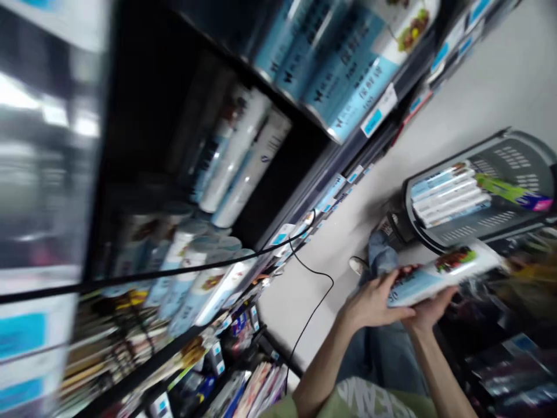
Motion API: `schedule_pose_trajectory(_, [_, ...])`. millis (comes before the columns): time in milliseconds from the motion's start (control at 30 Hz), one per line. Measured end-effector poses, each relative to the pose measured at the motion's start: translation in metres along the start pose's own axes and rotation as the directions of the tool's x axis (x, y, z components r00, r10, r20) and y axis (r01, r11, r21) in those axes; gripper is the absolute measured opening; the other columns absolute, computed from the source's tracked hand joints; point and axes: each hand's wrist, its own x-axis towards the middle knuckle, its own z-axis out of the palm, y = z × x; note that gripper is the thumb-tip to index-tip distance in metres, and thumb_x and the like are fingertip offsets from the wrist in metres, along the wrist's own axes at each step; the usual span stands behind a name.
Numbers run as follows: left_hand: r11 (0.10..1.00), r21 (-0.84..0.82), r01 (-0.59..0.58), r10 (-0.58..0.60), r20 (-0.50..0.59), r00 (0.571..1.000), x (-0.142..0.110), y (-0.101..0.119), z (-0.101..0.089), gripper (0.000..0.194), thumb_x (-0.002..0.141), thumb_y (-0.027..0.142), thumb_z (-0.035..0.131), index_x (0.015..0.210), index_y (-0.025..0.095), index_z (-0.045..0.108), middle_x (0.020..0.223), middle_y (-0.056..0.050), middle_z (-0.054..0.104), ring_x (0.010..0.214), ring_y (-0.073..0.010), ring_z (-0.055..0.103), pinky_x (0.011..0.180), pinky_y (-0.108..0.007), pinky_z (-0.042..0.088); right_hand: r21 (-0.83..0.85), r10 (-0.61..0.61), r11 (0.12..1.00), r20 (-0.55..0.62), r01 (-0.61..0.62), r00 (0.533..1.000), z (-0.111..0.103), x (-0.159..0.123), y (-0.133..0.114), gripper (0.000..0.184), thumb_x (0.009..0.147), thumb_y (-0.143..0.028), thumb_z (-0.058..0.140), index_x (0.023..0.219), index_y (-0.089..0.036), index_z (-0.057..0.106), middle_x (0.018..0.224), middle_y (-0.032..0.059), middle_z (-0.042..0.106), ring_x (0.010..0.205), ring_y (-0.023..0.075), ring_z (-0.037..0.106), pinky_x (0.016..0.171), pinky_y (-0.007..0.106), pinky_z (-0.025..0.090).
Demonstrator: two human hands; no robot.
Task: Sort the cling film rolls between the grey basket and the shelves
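A blue-and-white wrapped roll with a food picture (435, 273) is held in front of my body, lying at a slant. My left hand (369, 302) is closed round its near left end. My right hand (430, 310) grips it from beneath, around the middle. Just beyond the roll is a grey shopping basket (461, 232). In it lie several white-and-blue rolls (450, 194) side by side and a green-and-purple pack (513, 191).
Dark shelving (304, 180) on the left bears upright blue-and-white rolls (209, 273), leaning rolls (246, 157) and blue packs (348, 64). A black cable (195, 268) crosses the view. Shoes (358, 265) show on the pale floor (278, 307). Blurred goods (513, 366) are at the lower right.
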Motion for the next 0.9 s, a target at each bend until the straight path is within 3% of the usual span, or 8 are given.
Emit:
schedule_pose_trajectory(100, [0.975,0.221,-0.029,0.026,0.019,0.999,0.020,0.010,-0.003,0.092,0.091,0.055,0.081,0.168,0.023,0.042,0.153,-0.018,0.066,0.132,-0.0380,0.071,0.110,-0.049,0.061,0.079,-0.110,0.989,-0.159,0.124,0.981,-0.009,0.008,0.001,0.069,0.085,-0.093,0.056,0.104,-0.030,0.076,0.109,0.0086,0.076,0.115,0.0359,0.071,0.100,0.050,0.057])
schedule_pose_trajectory(200, [0.918,0.391,-0.065,0.094,-0.055,0.994,0.034,0.026,-0.017,0.071,0.099,0.048,0.072,0.162,0.022,0.050,0.144,-0.016,0.070,0.131,-0.0363,0.069,0.115,-0.054,0.057,0.140,-0.189,0.968,-0.134,0.207,0.973,-0.014,0.014,-0.002,0.048,0.095,-0.075,0.059,0.109,-0.033,0.079,0.121,0.0047,0.077,0.124,0.0329,0.069,0.104,0.049,0.054])
schedule_pose_trajectory(300, [0.857,0.512,-0.066,0.216,-0.240,0.946,0.043,0.050,-0.046,0.060,0.103,0.035,0.066,0.160,0.026,0.052,0.141,-0.012,0.069,0.135,-0.0324,0.064,0.118,-0.054,0.053,0.133,-0.236,0.962,-0.043,0.240,0.971,-0.017,0.018,0.001,0.032,0.099,-0.058,0.061,0.110,-0.035,0.081,0.129,0.0027,0.076,0.129,0.0292,0.066,0.101,0.045,0.054])
schedule_pose_trajectory(433, [0.830,0.558,0.003,0.328,-0.491,0.807,0.040,0.079,-0.094,0.061,0.104,0.026,0.060,0.164,0.034,0.050,0.148,-0.010,0.064,0.138,-0.0296,0.060,0.118,-0.049,0.051,0.067,-0.201,0.978,0.027,0.199,0.979,-0.021,0.020,0.019,0.029,0.096,-0.049,0.065,0.113,-0.032,0.082,0.126,0.0061,0.076,0.125,0.0311,0.068,0.097,0.045,0.055])
schedule_pose_trajectory(533, [0.817,0.563,0.126,0.346,-0.653,0.674,0.023,0.084,-0.127,0.060,0.108,0.031,0.056,0.166,0.035,0.046,0.154,-0.012,0.060,0.142,-0.0312,0.056,0.118,-0.050,0.050,0.063,-0.157,0.986,0.029,0.155,0.987,-0.023,0.019,0.029,0.028,0.091,-0.046,0.074,0.111,-0.029,0.083,0.119,0.0068,0.078,0.118,0.0301,0.070,0.096,0.045,0.055])
schedule_pose_trajectory(733, [0.750,0.495,0.438,0.370,-0.864,0.342,-0.025,0.043,-0.176,0.054,0.103,0.032,0.062,0.157,0.032,0.061,0.147,-0.014,0.065,0.137,-0.0369,0.058,0.118,-0.054,0.047,0.024,-0.096,0.995,0.029,0.095,0.995,-0.025,0.020,0.028,0.029,0.084,-0.046,0.085,0.107,-0.027,0.085,0.109,0.0062,0.080,0.110,0.0270,0.071,0.098,0.043,0.056])
schedule_pose_trajectory(833, [0.699,0.409,0.587,0.333,-0.912,0.238,-0.042,0.017,-0.198,0.047,0.101,0.031,0.066,0.148,0.031,0.071,0.142,-0.017,0.067,0.136,-0.0416,0.057,0.119,-0.060,0.044,-0.011,-0.077,0.997,0.033,0.077,0.997,-0.030,0.022,0.025,0.033,0.081,-0.046,0.087,0.107,-0.026,0.085,0.110,0.0072,0.080,0.111,0.0272,0.071,0.099,0.042,0.057])
schedule_pose_trajectory(900, [0.661,0.388,0.642,0.335,-0.918,0.210,-0.047,0.002,-0.209,0.048,0.101,0.033,0.067,0.150,0.031,0.069,0.141,-0.018,0.067,0.135,-0.0426,0.056,0.119,-0.062,0.043,-0.038,-0.078,0.996,0.037,0.080,0.996,-0.033,0.024,0.024,0.034,0.080,-0.046,0.088,0.107,-0.026,0.085,0.112,0.0077,0.080,0.111,0.0276,0.071,0.097,0.042,0.058])
